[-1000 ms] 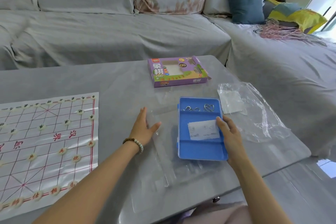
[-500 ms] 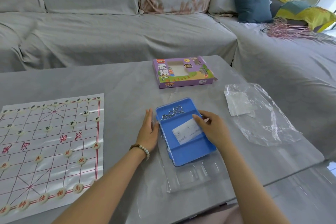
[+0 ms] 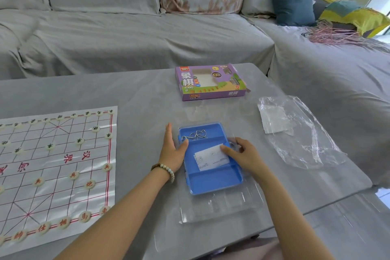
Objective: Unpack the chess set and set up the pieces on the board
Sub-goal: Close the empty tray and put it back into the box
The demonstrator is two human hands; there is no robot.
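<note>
The left hand presses flat against the blue tray. The right hand curls round its other edge.

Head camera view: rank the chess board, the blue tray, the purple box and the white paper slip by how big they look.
1. chess board, cut off at the left edge.
2. blue tray.
3. purple box, farther from the camera, so tray versus box is unsure.
4. white paper slip, inside the tray.
</note>
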